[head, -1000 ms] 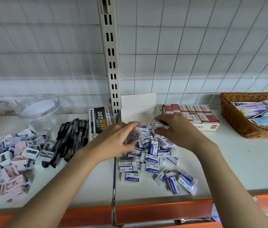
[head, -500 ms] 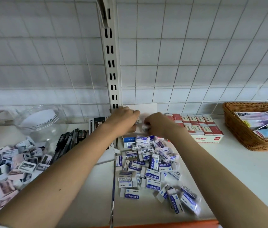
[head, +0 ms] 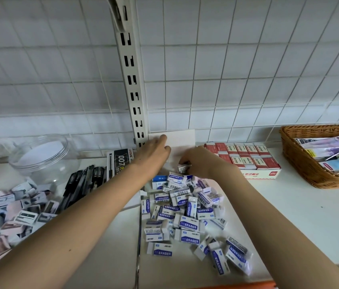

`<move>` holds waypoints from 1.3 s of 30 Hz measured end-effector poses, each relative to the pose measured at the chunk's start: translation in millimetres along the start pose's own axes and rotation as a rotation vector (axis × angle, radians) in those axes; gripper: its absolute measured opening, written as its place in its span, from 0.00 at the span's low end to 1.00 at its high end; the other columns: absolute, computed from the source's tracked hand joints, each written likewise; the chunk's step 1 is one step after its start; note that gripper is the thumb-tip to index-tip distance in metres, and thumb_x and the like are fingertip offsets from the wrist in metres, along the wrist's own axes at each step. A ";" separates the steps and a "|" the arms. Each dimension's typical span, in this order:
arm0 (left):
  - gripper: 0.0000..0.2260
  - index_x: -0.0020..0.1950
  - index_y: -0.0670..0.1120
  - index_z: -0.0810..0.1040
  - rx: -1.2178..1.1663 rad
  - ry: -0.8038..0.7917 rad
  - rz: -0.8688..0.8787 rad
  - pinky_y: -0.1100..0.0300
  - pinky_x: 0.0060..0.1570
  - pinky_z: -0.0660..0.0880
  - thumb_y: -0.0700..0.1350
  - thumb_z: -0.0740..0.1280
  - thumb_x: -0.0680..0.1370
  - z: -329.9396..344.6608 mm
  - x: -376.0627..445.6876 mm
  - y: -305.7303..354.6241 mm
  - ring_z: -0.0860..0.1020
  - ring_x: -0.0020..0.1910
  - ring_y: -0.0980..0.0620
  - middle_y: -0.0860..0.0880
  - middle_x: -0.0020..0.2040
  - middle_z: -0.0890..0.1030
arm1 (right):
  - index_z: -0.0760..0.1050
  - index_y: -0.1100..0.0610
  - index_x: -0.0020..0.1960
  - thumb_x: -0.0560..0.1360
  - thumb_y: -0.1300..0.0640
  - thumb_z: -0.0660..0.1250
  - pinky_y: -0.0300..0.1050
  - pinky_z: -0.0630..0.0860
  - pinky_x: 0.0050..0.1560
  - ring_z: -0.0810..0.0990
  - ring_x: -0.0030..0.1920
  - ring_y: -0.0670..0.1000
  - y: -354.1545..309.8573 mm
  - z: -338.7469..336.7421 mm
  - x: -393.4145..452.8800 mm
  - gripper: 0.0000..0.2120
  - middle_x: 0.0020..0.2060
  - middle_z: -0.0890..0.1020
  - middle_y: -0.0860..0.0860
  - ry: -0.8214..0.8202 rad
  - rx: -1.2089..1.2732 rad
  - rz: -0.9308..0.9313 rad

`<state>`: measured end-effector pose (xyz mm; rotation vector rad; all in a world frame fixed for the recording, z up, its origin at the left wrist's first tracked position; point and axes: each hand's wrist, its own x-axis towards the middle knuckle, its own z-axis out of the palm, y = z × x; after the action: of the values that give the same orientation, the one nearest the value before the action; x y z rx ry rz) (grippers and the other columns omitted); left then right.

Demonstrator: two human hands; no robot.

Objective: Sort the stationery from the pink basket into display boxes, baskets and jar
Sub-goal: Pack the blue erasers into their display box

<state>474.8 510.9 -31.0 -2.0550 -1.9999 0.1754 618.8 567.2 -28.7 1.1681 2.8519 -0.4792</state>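
— Looking wide first: shelf (head: 301, 215), eraser pile (head: 187, 213) still spread mid-shelf, pink basket barely showing at far left. What's moved?

— Both my hands have left the pile for the white display box (head: 182, 140) at the back. Left hand (head: 154, 151) now reaches flat-fingered to its flap; right hand (head: 200, 161) pinches one eraser (head: 184, 168) just before it. Boxing begins, I judge.

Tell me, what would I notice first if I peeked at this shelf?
Probably the big heap of blue-and-white erasers in the middle of the shelf. Both hands reach past it toward a white box at the wall: the left hand touches the box, the right hand holds one eraser. A pile of pencil sharpeners lies far left.
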 end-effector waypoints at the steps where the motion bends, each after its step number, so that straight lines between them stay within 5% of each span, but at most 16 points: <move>1: 0.14 0.58 0.38 0.71 0.027 0.002 0.010 0.56 0.45 0.68 0.31 0.62 0.74 0.5 2.2 0.2 0.72 0.52 0.45 0.42 0.57 0.71 | 0.79 0.57 0.58 0.74 0.68 0.61 0.43 0.74 0.57 0.78 0.56 0.53 0.5 0.7 0.5 0.17 0.56 0.81 0.53 0.000 -0.004 0.000; 6: 0.19 0.63 0.39 0.69 0.102 0.001 0.049 0.56 0.56 0.65 0.31 0.62 0.73 2.8 10.2 1.4 0.68 0.61 0.43 0.41 0.62 0.69 | 0.79 0.57 0.56 0.75 0.67 0.60 0.40 0.73 0.49 0.79 0.51 0.53 1.6 2.9 1.1 0.15 0.52 0.82 0.53 0.012 -0.021 0.015; 16: 0.11 0.55 0.41 0.78 -0.342 -0.018 0.070 0.62 0.49 0.69 0.33 0.66 0.74 9.8 3.3 -27.4 0.75 0.51 0.50 0.47 0.51 0.77 | 0.80 0.56 0.50 0.74 0.66 0.62 0.42 0.76 0.48 0.80 0.47 0.53 5.0 7.4 3.4 0.11 0.46 0.83 0.52 0.050 -0.038 -0.006; 26: 0.12 0.53 0.40 0.78 -0.294 0.058 0.073 0.61 0.42 0.65 0.30 0.62 0.74 9.2 9.0 -22.7 0.74 0.48 0.48 0.46 0.49 0.76 | 0.75 0.53 0.41 0.74 0.67 0.62 0.38 0.71 0.41 0.78 0.40 0.50 5.7 8.6 1.4 0.10 0.38 0.79 0.50 0.057 -0.006 -0.023; 32: 0.11 0.52 0.42 0.77 -0.221 0.029 0.069 0.57 0.48 0.69 0.48 0.68 0.76 8.6 12.6 -15.8 0.74 0.51 0.48 0.46 0.50 0.76 | 0.79 0.56 0.50 0.74 0.67 0.63 0.40 0.72 0.43 0.78 0.43 0.51 7.4 11.4 4.1 0.11 0.46 0.81 0.52 0.063 0.029 -0.004; 36: 0.07 0.54 0.40 0.74 -0.100 0.038 -0.002 0.54 0.44 0.71 0.38 0.65 0.76 7.2 17.1 -6.5 0.76 0.51 0.45 0.44 0.52 0.77 | 0.75 0.53 0.42 0.73 0.68 0.62 0.41 0.75 0.42 0.79 0.42 0.51 8.6 11.6 3.1 0.11 0.43 0.81 0.52 0.065 0.045 -0.015; 39: 0.10 0.53 0.41 0.74 -0.089 0.012 -0.013 0.57 0.40 0.68 0.33 0.63 0.74 9.7 16.3 -5.6 0.77 0.50 0.45 0.44 0.52 0.78 | 0.77 0.54 0.44 0.73 0.68 0.62 0.41 0.75 0.44 0.80 0.43 0.51 9.5 11.7 2.3 0.10 0.45 0.82 0.52 0.080 0.053 -0.017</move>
<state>467.4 528.2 -37.1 -2.0911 -2.0484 0.0727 622.6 571.8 -42.8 1.1989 2.9364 -0.5229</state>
